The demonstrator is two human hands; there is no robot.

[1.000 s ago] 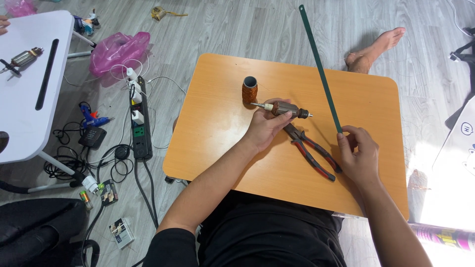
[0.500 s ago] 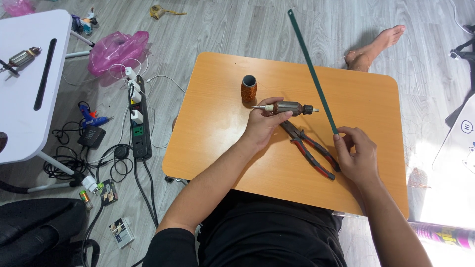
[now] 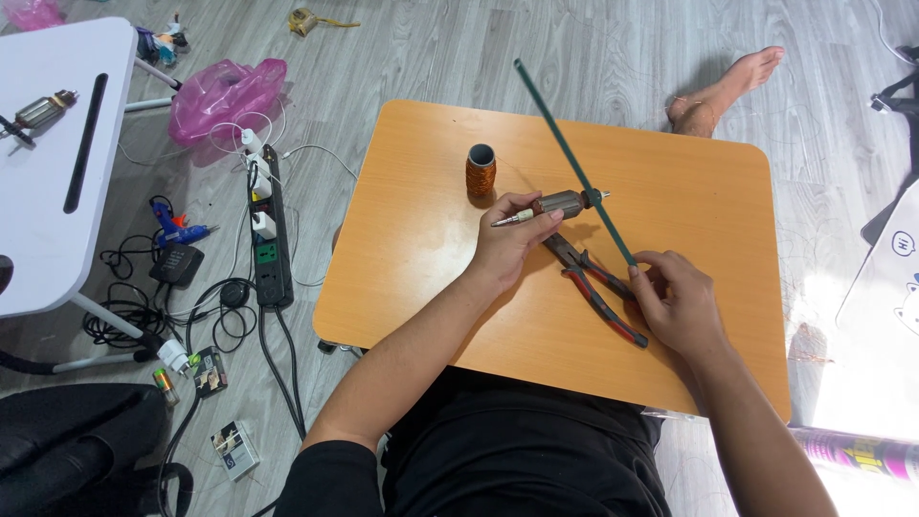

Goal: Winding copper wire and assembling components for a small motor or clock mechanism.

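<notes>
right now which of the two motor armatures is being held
The armature over the orange table, gripped in the left hand. The other armature lies untouched on the white table.

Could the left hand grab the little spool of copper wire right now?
Probably not right away. The left hand is already gripping the motor rotor, so it is full. The path itself looks free: the copper wire spool stands upright just beyond it on the orange table, nothing between.
</notes>
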